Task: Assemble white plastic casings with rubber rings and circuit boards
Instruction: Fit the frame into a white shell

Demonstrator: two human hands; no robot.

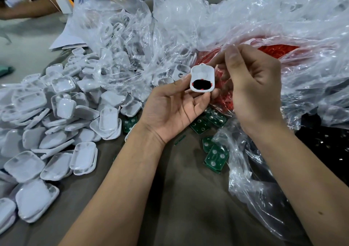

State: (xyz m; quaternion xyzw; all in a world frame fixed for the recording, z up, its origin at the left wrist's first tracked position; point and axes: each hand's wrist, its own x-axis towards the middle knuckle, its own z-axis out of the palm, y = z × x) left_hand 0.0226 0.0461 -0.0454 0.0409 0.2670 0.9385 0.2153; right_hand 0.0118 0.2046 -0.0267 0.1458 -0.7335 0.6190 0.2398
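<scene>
**Casing held in hand above worktop, parts stock around it**

Casing, white plastic (pixel 202 79): one piece, open side toward the camera, held up above the worktop (pixel 179 198). Small red marks show along its lower inner rim; a black patch hides the lower part of the cavity, so its contents cannot be told.

Left hand (pixel 175 106): palm up, fingers and thumb curled round the casing's lower end; this grip is closed on the casing.

Right hand (pixel 251 87): raised just beside the casing's right edge, fingers bent inward with the fingertips (pixel 231 54) bunched together near the casing's top. Whether this grip pinches anything cannot be told.

Casing stock, white (pixel 56 125): large loose heap on the left of the worktop, pieces lying at all angles, some stacked.

Bagged casing parts (pixel 117 38): further white pieces inside a clear plastic bag behind the heap.

Rubber rings, red (pixel 277 50): a mass of them inside a clear bag directly behind the hands.

Circuit boards, green (pixel 215 157): several small boards with round silver contacts, lying on the worktop under and between the two wrists, some partly under plastic film.

Clear plastic film (pixel 255 179): crumpled, along the right forearm.

Another person's arm (pixel 28 9): far left corner, beside a white charger block (pixel 65 5).
</scene>
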